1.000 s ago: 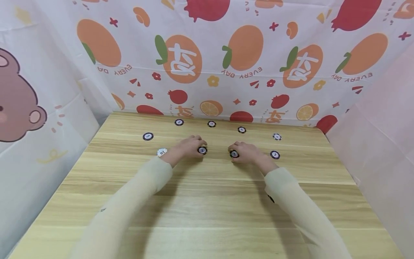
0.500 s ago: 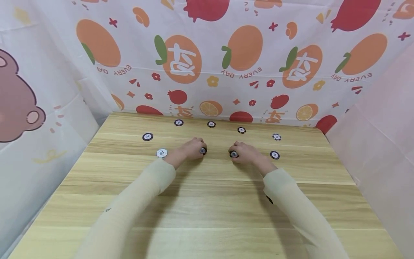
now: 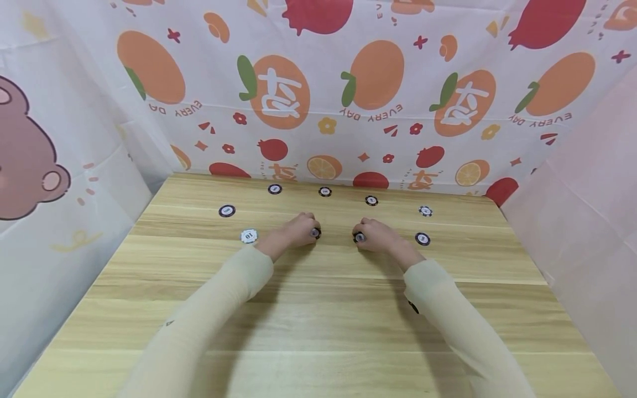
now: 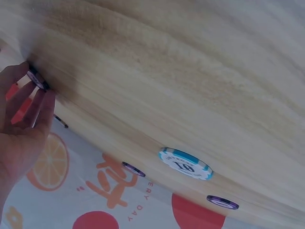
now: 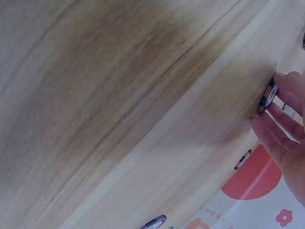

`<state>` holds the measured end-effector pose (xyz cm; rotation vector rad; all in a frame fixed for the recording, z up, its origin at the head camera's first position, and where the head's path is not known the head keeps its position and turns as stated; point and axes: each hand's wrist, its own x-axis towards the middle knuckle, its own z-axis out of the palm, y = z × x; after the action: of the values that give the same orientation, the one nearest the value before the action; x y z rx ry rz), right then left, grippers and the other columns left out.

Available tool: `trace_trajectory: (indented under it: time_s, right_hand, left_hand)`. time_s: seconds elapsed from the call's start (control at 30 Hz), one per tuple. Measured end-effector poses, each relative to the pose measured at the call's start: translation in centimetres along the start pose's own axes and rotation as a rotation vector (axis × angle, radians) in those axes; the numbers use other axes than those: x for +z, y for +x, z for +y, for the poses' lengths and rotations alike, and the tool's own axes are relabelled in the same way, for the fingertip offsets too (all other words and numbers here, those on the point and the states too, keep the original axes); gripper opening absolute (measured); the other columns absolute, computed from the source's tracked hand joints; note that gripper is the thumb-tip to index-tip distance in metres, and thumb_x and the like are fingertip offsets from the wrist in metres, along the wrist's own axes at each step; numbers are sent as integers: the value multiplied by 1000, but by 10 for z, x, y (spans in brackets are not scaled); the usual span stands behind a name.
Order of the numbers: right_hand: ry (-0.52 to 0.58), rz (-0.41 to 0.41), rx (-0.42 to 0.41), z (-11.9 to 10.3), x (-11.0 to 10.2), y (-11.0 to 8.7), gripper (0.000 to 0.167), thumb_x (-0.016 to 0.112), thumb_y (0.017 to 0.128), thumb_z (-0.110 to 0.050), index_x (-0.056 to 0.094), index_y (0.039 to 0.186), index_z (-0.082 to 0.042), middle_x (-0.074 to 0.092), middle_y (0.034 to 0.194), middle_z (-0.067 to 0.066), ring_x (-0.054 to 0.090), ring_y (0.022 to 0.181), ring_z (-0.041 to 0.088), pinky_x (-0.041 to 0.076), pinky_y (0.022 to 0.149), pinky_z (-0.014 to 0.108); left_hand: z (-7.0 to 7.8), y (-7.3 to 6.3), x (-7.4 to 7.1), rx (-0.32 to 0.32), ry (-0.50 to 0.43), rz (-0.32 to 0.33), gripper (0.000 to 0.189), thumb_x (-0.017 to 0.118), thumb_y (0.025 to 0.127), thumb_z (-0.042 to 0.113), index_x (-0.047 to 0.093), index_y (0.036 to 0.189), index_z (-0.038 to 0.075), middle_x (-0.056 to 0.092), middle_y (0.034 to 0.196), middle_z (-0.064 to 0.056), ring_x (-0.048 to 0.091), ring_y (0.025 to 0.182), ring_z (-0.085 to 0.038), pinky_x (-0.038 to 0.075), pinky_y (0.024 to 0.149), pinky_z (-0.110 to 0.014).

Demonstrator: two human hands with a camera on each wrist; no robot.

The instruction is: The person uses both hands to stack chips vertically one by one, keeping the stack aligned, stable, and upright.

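Near the far middle of the table, my left hand (image 3: pixel 301 229) pinches a black poker chip (image 3: pixel 316 232) by its edges between thumb and fingers. The left wrist view shows this chip (image 4: pixel 38 78) tilted up at the wood. To the right, my right hand (image 3: pixel 376 235) pinches another black poker chip (image 3: pixel 359 237), also tilted. Seen from the right wrist, thumb and fingertips meet the rim of that chip (image 5: pixel 268 95) close over the table. A short gap separates the two hands. A white and blue chip marked 10 (image 3: pixel 249 236) lies flat beside my left wrist.
Several flat chips form a loose arc around the hands, among them a purple-edged chip (image 3: pixel 227 210) at left and a dark chip (image 3: pixel 422 239) at right. Another dark chip (image 3: pixel 413 307) is partly hidden by the right sleeve. A fruit-print curtain (image 3: pixel 328 127) borders the table's (image 3: pixel 318 331) far edge.
My left hand has shifted slightly right with its chip, which has tipped further up on edge. The white 10 chip now shows whole beside the wrist. My right hand has barely moved.
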<state>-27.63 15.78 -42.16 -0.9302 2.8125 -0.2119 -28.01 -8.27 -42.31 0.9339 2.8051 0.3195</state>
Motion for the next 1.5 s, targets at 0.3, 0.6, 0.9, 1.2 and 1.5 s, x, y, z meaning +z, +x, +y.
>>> trace_trajectory:
  time_s: [0.3,0.6,0.9,1.2,1.5]
  right_hand:
    - [52,19,11,2,-1,0,31,70,79,-14,62,107,-5,51,98,9,54,86,21,46,79,35]
    - [68,24,-30,4,-2,-1,28,71,77,-10,62,103,-6,51,99,7,53,88,21,44,82,36]
    - [64,44,-83,3,-3,0,24,66,78,-6,66,101,-8,53,96,8,51,86,20,43,80,35]
    - [57,36,-79,5,-3,2,22,66,79,-7,66,101,-8,54,98,8,52,87,20,43,82,35]
    - [95,9,-18,3,-5,1,21,65,81,-8,66,102,-10,52,99,7,50,87,20,42,83,36]
  left_hand:
    - [6,5,4,9,29,-10,28,64,82,8,64,109,1,54,107,-17,49,99,-30,41,87,-39]
    - [13,6,4,45,10,3,31,64,80,5,65,111,7,54,104,-15,48,94,-30,41,83,-39]
    - [17,7,2,45,15,-1,31,63,79,2,66,109,5,55,105,-17,49,93,-31,41,83,-39]
    - [24,11,2,1,25,-44,32,64,81,5,64,113,8,53,108,-16,48,99,-30,40,87,-39]
    - [30,16,6,12,46,-31,32,66,80,5,65,112,7,54,106,-15,49,96,-30,41,84,-39]
